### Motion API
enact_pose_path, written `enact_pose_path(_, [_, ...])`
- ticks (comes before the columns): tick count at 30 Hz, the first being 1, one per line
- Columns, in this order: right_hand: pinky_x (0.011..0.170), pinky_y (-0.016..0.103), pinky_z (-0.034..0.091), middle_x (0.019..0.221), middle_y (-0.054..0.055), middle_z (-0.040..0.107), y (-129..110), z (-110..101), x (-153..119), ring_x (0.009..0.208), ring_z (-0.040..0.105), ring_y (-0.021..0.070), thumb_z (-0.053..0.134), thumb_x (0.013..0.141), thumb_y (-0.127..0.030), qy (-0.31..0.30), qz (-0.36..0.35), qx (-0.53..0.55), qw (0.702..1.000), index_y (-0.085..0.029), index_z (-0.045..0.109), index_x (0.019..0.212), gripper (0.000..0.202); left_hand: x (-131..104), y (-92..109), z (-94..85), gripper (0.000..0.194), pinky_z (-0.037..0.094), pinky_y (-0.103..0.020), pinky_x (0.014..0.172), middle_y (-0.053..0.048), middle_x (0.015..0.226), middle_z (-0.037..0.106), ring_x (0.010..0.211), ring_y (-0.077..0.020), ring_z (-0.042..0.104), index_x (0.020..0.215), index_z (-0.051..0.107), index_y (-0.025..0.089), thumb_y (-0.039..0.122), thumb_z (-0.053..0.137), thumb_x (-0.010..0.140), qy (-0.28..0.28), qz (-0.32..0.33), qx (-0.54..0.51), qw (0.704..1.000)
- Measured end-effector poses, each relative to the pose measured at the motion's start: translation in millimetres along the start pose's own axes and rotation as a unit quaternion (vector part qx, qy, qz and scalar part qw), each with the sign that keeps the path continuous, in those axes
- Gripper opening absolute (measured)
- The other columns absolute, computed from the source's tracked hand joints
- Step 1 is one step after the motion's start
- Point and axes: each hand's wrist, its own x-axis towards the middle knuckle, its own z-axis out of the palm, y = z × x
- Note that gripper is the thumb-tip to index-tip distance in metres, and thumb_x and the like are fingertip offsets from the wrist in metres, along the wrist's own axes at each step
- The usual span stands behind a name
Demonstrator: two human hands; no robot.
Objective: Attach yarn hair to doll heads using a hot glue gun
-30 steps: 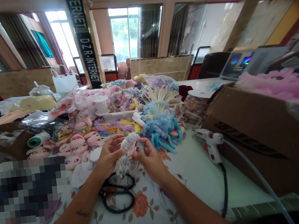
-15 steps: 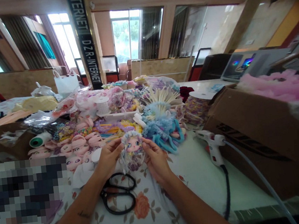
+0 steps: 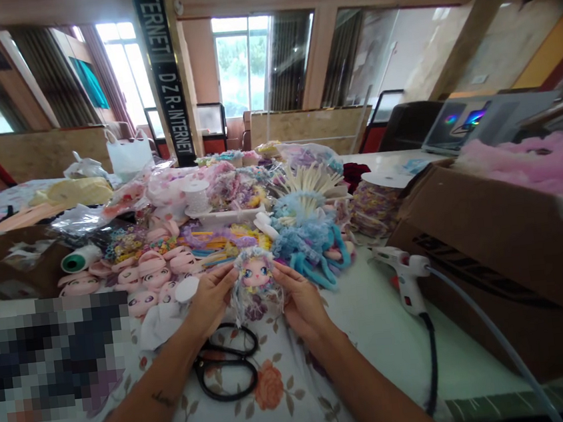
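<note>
A small doll head (image 3: 256, 274) with a painted face and pale frizzy yarn hair is held upright above the flowered cloth, its face toward me. My left hand (image 3: 216, 297) pinches the hair at its left side between thumb and fingers. At the right side my right hand (image 3: 299, 298) grips it the same way. Loose strands hang below the face. Black-handled scissors (image 3: 227, 364) lie on the cloth just under my left wrist; their blades are hidden by my forearm.
Pink doll faces (image 3: 155, 274) are heaped to the left. Fluffy blue yarn (image 3: 299, 226) lies behind my hands. A glue gun (image 3: 405, 275) with a cord stands on the right, against a large cardboard box (image 3: 483, 263). A thread cone (image 3: 80, 259) lies far left.
The strands at the doll head's lower right have spread outward, and my hands are slightly farther apart. The whole view has shifted a little, with things appearing farther right.
</note>
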Motion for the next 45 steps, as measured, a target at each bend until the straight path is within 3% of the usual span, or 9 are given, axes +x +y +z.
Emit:
enact_pose_path(8, [0.067, 0.029, 0.055, 0.075, 0.001, 0.076, 2, 2, -1, 0.071, 0.068, 0.0164, 0.084, 0.056, -0.019, 0.0, -0.021, -0.012, 1.0, -0.02, 0.076, 0.08, 0.025, 5, -9, -6.1, 0.038, 0.048, -0.031, 0.086, -0.006, 0.102, 0.071, 0.099, -0.0209, 0.062, 0.106, 0.068, 0.016, 0.039, 0.069, 0.076, 0.022, 0.076, 0.114, 0.99])
enact_pose_path(12, [0.07, 0.029, 0.055, 0.079, 0.001, 0.076, 3, 2, -1, 0.074, 0.069, 0.0166, 0.084, 0.057, -0.02, -0.004, -0.035, -0.018, 0.999, -0.02, 0.076, 0.08, 0.025, 4, -9, -3.3, 0.039, 0.047, -0.024, 0.072, -0.001, 0.085, 0.069, 0.08, -0.0143, 0.062, 0.112, 0.058, 0.021, 0.036, 0.068, 0.077, 0.055, 0.12, 0.129, 0.983])
enact_pose_path(19, [0.069, 0.029, 0.054, 0.075, 0.0, 0.075, 5, 7, -3, 0.069, 0.068, 0.0154, 0.085, 0.055, -0.02, -0.006, -0.028, -0.01, 1.0, -0.02, 0.076, 0.079, 0.026, -1, -8, -1.4, 0.016, 0.045, -0.027, 0.082, -0.002, 0.095, 0.068, 0.089, -0.017, 0.062, 0.097, 0.065, 0.023, 0.027, 0.058, 0.083, 0.117, 0.233, 0.277, 0.925])
enact_pose_path(28, [0.067, 0.026, 0.052, 0.07, -0.002, 0.074, 9, 12, -6, 0.068, 0.066, 0.0141, 0.084, 0.054, -0.021, 0.017, -0.024, -0.004, 1.0, -0.021, 0.074, 0.076, 0.024, -6, -8, 2.3, 0.024, 0.041, -0.033, 0.094, -0.002, 0.104, 0.069, 0.103, -0.0222, 0.06, 0.102, 0.068, 0.025, 0.02, 0.052, 0.084, 0.146, 0.254, 0.336, 0.895])
enact_pose_path(32, [0.064, 0.026, 0.052, 0.069, -0.002, 0.073, 9, 11, -5, 0.065, 0.066, 0.0141, 0.083, 0.052, -0.021, 0.03, -0.028, -0.004, 0.999, -0.021, 0.073, 0.076, 0.025, -6, -7, 4.2, 0.021, 0.041, -0.031, 0.093, -0.004, 0.105, 0.066, 0.105, -0.0209, 0.058, 0.099, 0.064, 0.022, 0.031, 0.048, 0.09, 0.162, 0.225, 0.306, 0.911])
enact_pose_path(37, [0.069, 0.027, 0.053, 0.076, 0.0, 0.073, 10, 11, -6, 0.073, 0.067, 0.0156, 0.083, 0.055, -0.026, 0.016, -0.066, -0.034, 0.997, -0.021, 0.072, 0.079, 0.028, -5, -9, 5.5, 0.037, 0.046, -0.027, 0.085, -0.003, 0.101, 0.067, 0.097, -0.0192, 0.061, 0.105, 0.061, 0.02, 0.029, 0.073, 0.072, 0.078, 0.173, 0.251, 0.949])
enact_pose_path(40, [0.059, 0.025, 0.05, 0.073, -0.001, 0.071, 2, 8, -5, 0.063, 0.064, 0.0136, 0.082, 0.056, -0.03, 0.017, -0.083, -0.092, 0.992, -0.019, 0.072, 0.081, 0.029, -3, -2, 3.5, 0.039, 0.049, -0.026, 0.08, -0.002, 0.098, 0.068, 0.09, -0.0166, 0.063, 0.105, 0.06, 0.021, 0.03, 0.075, 0.07, 0.09, 0.152, 0.154, 0.972])
enact_pose_path(43, [0.047, 0.023, 0.043, 0.067, -0.002, 0.067, -15, 1, 0, 0.051, 0.057, 0.0107, 0.079, 0.06, -0.035, 0.069, -0.14, -0.131, 0.979, -0.017, 0.07, 0.084, 0.032, 0, 10, -1.9, 0.041, 0.052, -0.026, 0.071, 0.001, 0.088, 0.068, 0.076, -0.0137, 0.065, 0.106, 0.058, 0.022, 0.031, 0.075, 0.07, 0.109, 0.104, 0.033, 0.988])
enact_pose_path(45, [0.05, 0.023, 0.043, 0.069, -0.001, 0.066, -24, -4, 5, 0.056, 0.058, 0.0116, 0.075, 0.064, -0.036, 0.12, -0.218, -0.139, 0.959, -0.017, 0.068, 0.084, 0.029, 1, 16, -5.4, 0.04, 0.052, -0.025, 0.068, 0.002, 0.084, 0.067, 0.07, -0.0128, 0.065, 0.104, 0.059, 0.022, 0.032, 0.076, 0.069, 0.109, 0.091, 0.001, 0.99])
